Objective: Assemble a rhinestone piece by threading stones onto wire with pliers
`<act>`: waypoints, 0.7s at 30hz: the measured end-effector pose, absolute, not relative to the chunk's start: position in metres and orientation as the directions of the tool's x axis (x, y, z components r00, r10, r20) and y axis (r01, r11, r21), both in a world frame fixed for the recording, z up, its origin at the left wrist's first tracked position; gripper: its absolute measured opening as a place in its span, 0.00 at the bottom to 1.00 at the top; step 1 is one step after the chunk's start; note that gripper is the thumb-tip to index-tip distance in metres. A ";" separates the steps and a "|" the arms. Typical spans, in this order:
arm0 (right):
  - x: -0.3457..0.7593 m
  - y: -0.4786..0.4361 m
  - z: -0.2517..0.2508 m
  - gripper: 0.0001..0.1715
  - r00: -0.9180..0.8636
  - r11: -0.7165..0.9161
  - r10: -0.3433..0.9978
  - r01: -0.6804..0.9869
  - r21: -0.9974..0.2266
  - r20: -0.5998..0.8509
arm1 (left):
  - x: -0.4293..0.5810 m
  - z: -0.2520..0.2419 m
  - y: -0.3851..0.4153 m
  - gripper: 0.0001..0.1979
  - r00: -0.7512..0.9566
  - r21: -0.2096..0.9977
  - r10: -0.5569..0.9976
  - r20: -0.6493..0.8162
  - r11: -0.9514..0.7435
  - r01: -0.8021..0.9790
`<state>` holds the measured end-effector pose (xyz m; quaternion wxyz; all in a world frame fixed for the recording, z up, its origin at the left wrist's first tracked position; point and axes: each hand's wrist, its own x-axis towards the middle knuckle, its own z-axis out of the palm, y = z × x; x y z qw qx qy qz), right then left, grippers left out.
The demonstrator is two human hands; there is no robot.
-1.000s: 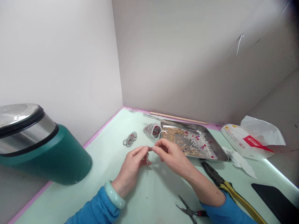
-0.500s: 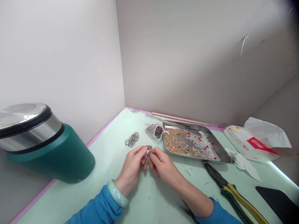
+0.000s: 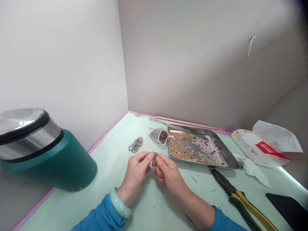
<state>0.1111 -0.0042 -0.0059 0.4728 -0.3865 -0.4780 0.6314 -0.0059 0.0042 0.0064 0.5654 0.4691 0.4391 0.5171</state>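
Over the pale green table, my left hand (image 3: 138, 171) and my right hand (image 3: 168, 171) meet fingertip to fingertip. Both are closed in a pinch on a thin piece of wire (image 3: 154, 150), whose fine end sticks up between them; most of it is hidden by the fingers. Beyond my left hand lies a small heap of wire pieces with red beads (image 3: 136, 144). Behind my fingertips is a mesh pouch (image 3: 156, 134) with a white drawstring. To the right stands a metal tray (image 3: 228, 149) holding gold, clear, red and dark blue beads.
A big green flask (image 3: 60, 160) with a steel lid stands at the left. Pliers (image 3: 237, 195) with green-yellow handles lie at the right, near a black flat object (image 3: 287, 207). Tissue pack (image 3: 260, 149), wooden stick (image 3: 186, 122) and wire scraps (image 3: 193, 178) are about.
My fingertips have drawn closer together on the small wire piece, and its fine end now points upward. My right forearm has shifted slightly left and down.
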 end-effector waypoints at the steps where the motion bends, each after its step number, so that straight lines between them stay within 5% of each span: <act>1: 0.111 -0.005 -0.004 0.18 -0.287 -0.145 0.957 -0.322 -0.936 -0.049 | -0.006 0.007 0.004 0.15 0.090 0.982 0.996 0.001 0.016 -0.188; 4: 0.111 -0.007 -0.001 0.19 -0.379 -0.248 0.925 -0.525 -0.814 -0.037 | -0.007 0.007 0.004 0.16 0.138 0.957 0.990 -0.002 0.042 -0.287; 7: 0.109 -0.008 -0.002 0.20 -0.402 -0.272 0.915 -0.542 -0.795 -0.039 | -0.006 0.005 0.004 0.16 0.171 0.930 0.985 -0.038 0.097 -0.355; 12: 0.110 -0.005 -0.006 0.21 -0.302 -0.148 0.951 -0.233 -0.961 -0.073 | -0.005 0.003 0.004 0.14 0.197 0.938 0.974 -0.107 0.165 -0.305; 16: 0.119 -0.001 0.000 0.16 -0.071 0.159 0.987 0.229 -0.960 0.146 | -0.007 0.005 0.005 0.11 0.128 0.953 0.988 -0.082 0.115 -0.280; 21: 0.128 0.009 0.004 0.10 -0.055 0.200 0.980 0.160 -0.967 0.193 | -0.006 0.006 0.005 0.12 0.189 0.961 0.979 -0.072 0.119 -0.249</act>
